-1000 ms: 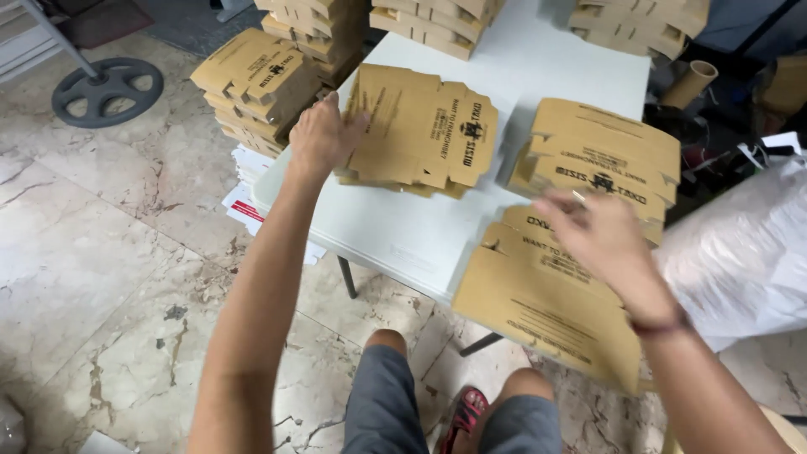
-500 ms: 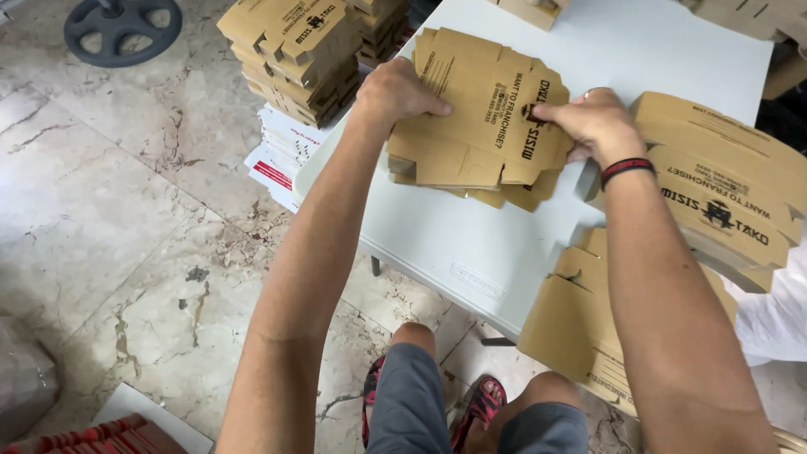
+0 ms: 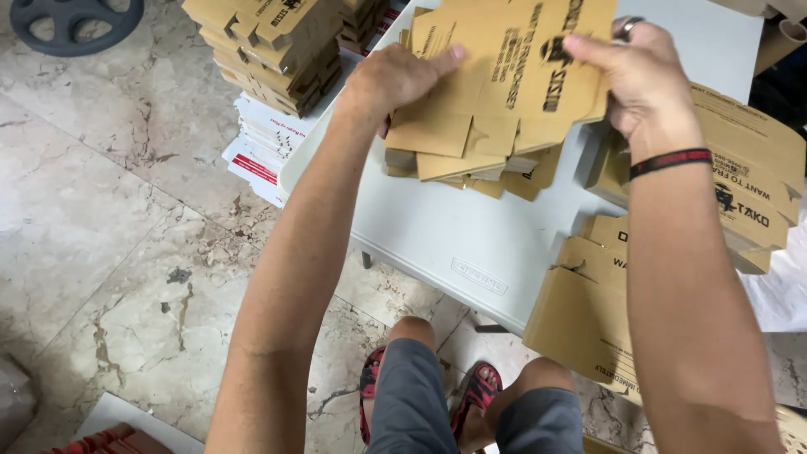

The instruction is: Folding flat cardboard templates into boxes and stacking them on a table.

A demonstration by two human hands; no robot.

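White tabletop (image 3: 471,244): left hand (image 3: 395,80), right hand (image 3: 643,71) pinched flat carton blank (image 3: 513,76) above stack (image 3: 471,168); advised lifting single sheet, edges square.

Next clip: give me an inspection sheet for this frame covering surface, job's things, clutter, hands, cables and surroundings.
Surface: white folding table, front part bare.
Job's things: flat brown cardboard box blank lifted above a stack of like blanks on the table.
Clutter: more blanks stacked at the table's right edge; some hang off the front edge; another brown stack stands on white and red printed sheets on the floor.
Hands: left hand grips the blank's left edge; right hand pinches its right side, ring and dark wristband worn.
Cables: nothing seen.
Surroundings: marble floor; dark wheel-shaped part top left; person's knees and red sandals below.
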